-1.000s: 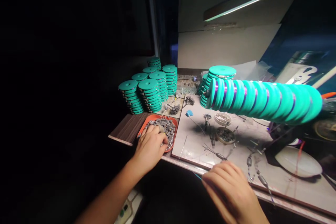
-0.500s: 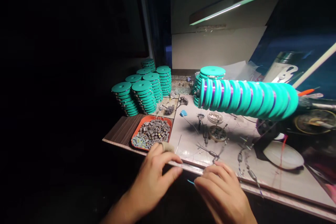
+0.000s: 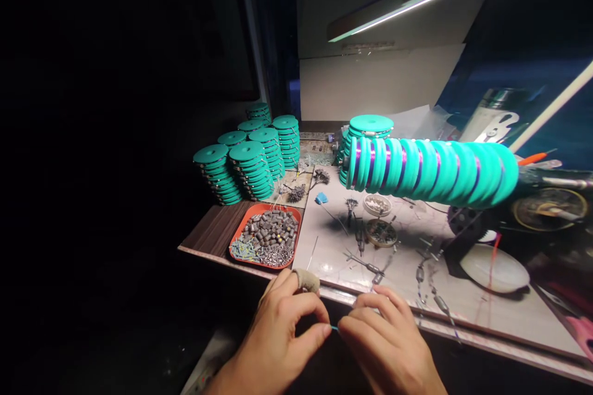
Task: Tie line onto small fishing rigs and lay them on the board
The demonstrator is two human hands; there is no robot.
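A short length of thin teal strand (image 3: 334, 328) shows between my hands in front of the table edge; I cannot tell whether it is line or fine tubing. The thumb and index fingertip of my left hand (image 3: 282, 336) pinch its one end. A cloth-like band (image 3: 306, 281) wraps one finger of this hand. My right hand (image 3: 391, 339) is closed around the strand's other end, its fingertips mostly hidden. Just beyond my left hand stands an orange tray (image 3: 231, 253) of grey cylindrical weights (image 3: 269, 228), small metal pieces (image 3: 275, 255) and pale green bits (image 3: 245, 250).
A row of teal foam spools (image 3: 430, 173) wound with purple line sits on a horizontal shaft above the table (image 3: 319, 271). Stacks of teal spools (image 3: 250, 166) stand at the back left. Weighted rigs (image 3: 370, 266), round dishes (image 3: 380, 233) and a white bowl (image 3: 495, 268) lie beneath the shaft.
My left hand has moved right, closer to my right hand, and its thumb and index finger have closed on the teal strand. More of the tray now shows.
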